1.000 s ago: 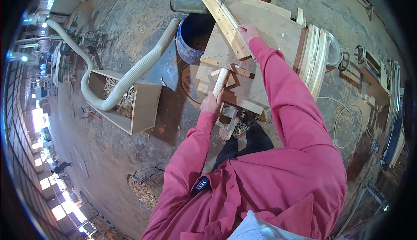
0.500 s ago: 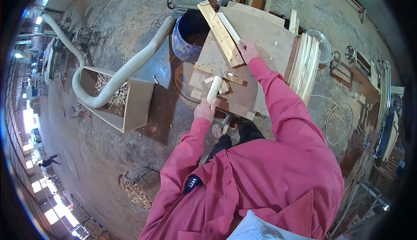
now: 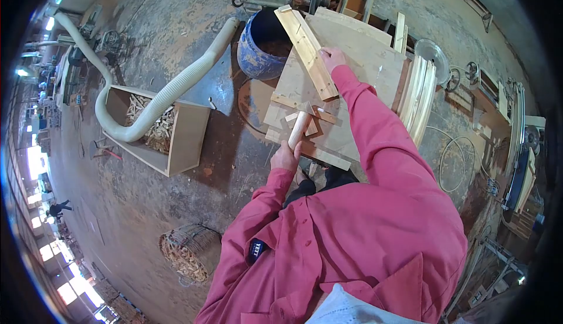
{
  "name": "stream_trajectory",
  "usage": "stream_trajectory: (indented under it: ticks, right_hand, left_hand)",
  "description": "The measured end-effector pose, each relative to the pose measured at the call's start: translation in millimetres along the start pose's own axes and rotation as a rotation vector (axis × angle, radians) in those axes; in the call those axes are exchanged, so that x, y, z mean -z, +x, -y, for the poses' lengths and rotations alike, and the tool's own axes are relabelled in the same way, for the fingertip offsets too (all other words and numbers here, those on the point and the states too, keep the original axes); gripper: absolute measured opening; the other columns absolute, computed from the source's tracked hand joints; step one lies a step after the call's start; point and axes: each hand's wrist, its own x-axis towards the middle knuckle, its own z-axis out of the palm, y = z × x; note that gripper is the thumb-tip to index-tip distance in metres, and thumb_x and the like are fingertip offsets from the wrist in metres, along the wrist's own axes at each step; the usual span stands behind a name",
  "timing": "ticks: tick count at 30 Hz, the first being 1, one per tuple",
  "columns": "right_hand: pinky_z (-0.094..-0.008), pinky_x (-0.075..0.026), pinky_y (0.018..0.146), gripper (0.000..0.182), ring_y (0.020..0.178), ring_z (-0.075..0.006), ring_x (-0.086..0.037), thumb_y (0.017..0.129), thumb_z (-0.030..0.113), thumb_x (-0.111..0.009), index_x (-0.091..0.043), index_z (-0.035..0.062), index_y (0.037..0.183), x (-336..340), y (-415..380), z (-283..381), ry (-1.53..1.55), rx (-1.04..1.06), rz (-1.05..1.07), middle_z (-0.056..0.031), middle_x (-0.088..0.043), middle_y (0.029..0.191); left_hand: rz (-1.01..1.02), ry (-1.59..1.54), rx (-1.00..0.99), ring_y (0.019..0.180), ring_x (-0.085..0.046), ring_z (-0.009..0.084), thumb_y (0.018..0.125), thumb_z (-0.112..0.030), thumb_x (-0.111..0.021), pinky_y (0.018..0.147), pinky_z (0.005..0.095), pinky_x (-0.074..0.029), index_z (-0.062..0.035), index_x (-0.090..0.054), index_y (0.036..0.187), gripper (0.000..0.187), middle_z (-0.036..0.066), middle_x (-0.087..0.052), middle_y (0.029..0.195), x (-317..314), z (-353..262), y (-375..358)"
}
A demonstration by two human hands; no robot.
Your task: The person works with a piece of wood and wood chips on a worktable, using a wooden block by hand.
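My left hand grips the near end of a short, thick wooden piece. Its far end lies among small wooden blocks by a thin metal piece on the worktable. Further out, my right hand is closed at the right edge of a long wooden board that has holes along it. What those fingers hold, if anything, is hidden.
A blue drum stands left of the table, near a ribbed hose crossing a box of offcuts. Long boards are stacked at the table's right side. A wire basket of wood scraps sits at lower left.
My left hand has moved the wooden piece slightly right, and a different face of it shows. The pale strip by my right hand no longer stands out; that hand is now against the long board.
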Motion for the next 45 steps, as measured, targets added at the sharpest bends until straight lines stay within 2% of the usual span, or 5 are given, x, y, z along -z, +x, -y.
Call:
stream_trajectory:
  ticks: [25, 31, 38, 43, 45]
  right_hand:
    - [-0.0454, -0.053, 0.082, 0.032, 0.090, -0.0389, -0.069, 0.089, 0.040, -0.063, -0.078, 0.0134, 0.100, 26, 135, -57, -0.073, 0.021, -0.113, -0.0194, -0.072, 0.095]
    - [-0.0405, -0.044, 0.108, 0.065, 0.124, -0.0361, -0.059, 0.082, 0.034, -0.078, -0.060, -0.0019, 0.133, 53, 69, -41, -0.024, -0.030, -0.025, -0.0246, -0.061, 0.134]
    - [-0.0377, -0.052, 0.080, 0.034, 0.088, -0.0243, -0.066, 0.091, 0.020, -0.070, -0.069, 0.0044, 0.122, 39, 4, -69, 0.106, 0.012, 0.030, -0.0139, -0.070, 0.097]
    - [-0.0389, -0.053, 0.091, 0.028, 0.100, -0.0290, -0.069, 0.094, 0.021, -0.064, -0.072, 0.0059, 0.116, 29, -22, -43, -0.149, -0.034, 0.159, -0.0198, -0.072, 0.111]
    - [-0.0367, -0.053, 0.091, 0.028, 0.101, -0.0243, -0.069, 0.094, 0.017, -0.063, -0.072, 0.0062, 0.119, -10, -16, -87, 0.212, -0.052, 0.081, -0.0168, -0.074, 0.111]
  left_hand:
    - [-0.076, -0.005, -0.032, 0.076, -0.065, 0.0483, 0.098, -0.053, -0.056, 0.066, 0.0577, -0.050, -0.0036, -0.051, 0.095, 0.050, 0.025, -0.067, 0.077, -11, -72, 100]
    - [0.108, -0.069, 0.168, 0.096, -0.067, 0.0486, 0.094, -0.063, -0.055, 0.081, 0.0567, -0.053, -0.0001, -0.056, 0.112, 0.065, 0.031, -0.069, 0.099, -4, -63, 82]
    - [-0.025, -0.136, -0.017, 0.082, -0.068, 0.0465, 0.098, -0.056, -0.053, 0.073, 0.0536, -0.054, 0.0001, -0.053, 0.107, 0.057, 0.027, -0.069, 0.085, 17, -35, 29]
    - [-0.017, -0.122, 0.015, 0.083, -0.068, 0.0463, 0.097, -0.057, -0.053, 0.074, 0.0534, -0.054, -0.0003, -0.056, 0.105, 0.057, 0.027, -0.069, 0.085, 18, -11, 4]
    - [-0.003, -0.131, 0.027, 0.084, -0.068, 0.0466, 0.096, -0.058, -0.054, 0.075, 0.0538, -0.054, 0.0002, -0.057, 0.104, 0.059, 0.028, -0.070, 0.088, 12, -4, 0]
